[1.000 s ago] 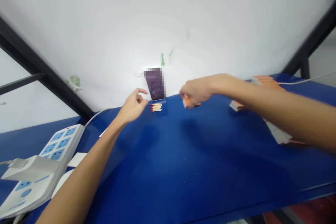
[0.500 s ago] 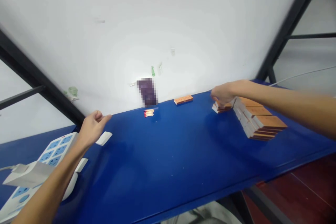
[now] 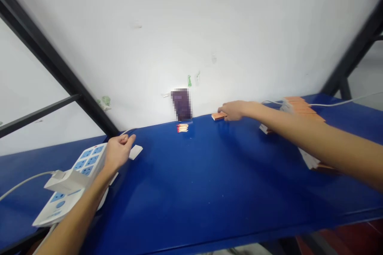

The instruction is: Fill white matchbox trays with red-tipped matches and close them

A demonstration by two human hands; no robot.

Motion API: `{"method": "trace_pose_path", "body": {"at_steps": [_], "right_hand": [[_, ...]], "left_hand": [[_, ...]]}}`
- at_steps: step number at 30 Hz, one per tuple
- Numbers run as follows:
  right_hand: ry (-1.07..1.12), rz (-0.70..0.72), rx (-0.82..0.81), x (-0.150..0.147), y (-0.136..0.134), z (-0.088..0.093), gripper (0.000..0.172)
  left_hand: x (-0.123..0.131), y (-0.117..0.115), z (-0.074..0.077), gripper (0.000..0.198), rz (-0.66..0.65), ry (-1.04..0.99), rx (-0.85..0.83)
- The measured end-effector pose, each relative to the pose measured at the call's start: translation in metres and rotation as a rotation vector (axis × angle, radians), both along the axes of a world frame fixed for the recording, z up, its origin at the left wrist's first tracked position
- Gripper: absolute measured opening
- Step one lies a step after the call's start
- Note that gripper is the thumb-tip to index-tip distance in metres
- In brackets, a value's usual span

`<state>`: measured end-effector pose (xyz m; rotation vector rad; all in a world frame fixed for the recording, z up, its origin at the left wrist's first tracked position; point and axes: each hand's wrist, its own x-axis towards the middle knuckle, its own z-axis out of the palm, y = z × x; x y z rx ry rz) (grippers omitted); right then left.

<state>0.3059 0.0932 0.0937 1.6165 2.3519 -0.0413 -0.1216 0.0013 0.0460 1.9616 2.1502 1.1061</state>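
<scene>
Near the wall, my right hand (image 3: 235, 110) has its fingers closed over the right end of a flat orange matchbox (image 3: 218, 116) lying on the blue tabletop. The hand hides part of the box. A small row of red-tipped matches (image 3: 182, 128) lies to the left of it. My left hand (image 3: 120, 149) is closed, fingers curled and thumb alongside, with nothing visible in it. It hovers between the white power strip and a small white block (image 3: 136, 152). Stacked orange matchboxes (image 3: 301, 106) stand at the right, partly behind my right forearm.
The white power strip (image 3: 86, 164) with a plugged-in adapter (image 3: 66, 181) lies at the left. A pixelated dark purple item (image 3: 182, 104) leans against the wall behind the matches. Dark metal posts (image 3: 60, 67) rise at both sides. A white cable (image 3: 353, 100) runs across the right.
My right hand has moved left from the stacked matchboxes to the single matchbox by the wall. My left hand stays closed near the power strip. The view has shifted left.
</scene>
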Motion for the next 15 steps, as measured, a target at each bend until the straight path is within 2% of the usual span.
{"method": "trace_pose_path", "body": {"at_steps": [4,8,10,13,15], "right_hand": [[0.0,-0.069,-0.039,-0.017,0.017,-0.015,0.058],[-0.047,-0.134,-0.092,-0.025,0.02,-0.017,0.046],[-0.078,-0.163,-0.072,-0.031,0.018,-0.016,0.038],[-0.097,-0.187,-0.004,-0.044,0.015,-0.014,0.026],[-0.075,-0.199,0.041,-0.054,0.015,-0.013,0.019]], "left_hand": [[-0.02,0.004,0.013,0.041,-0.062,0.334,-0.335],[-0.031,0.005,0.014,0.053,-0.161,0.441,-0.609],[-0.026,0.005,0.013,0.05,-0.181,0.487,-0.611],[-0.004,0.004,0.011,0.047,-0.159,0.482,-0.496],[0.018,0.004,0.011,0.046,-0.245,0.384,-0.425]]}}
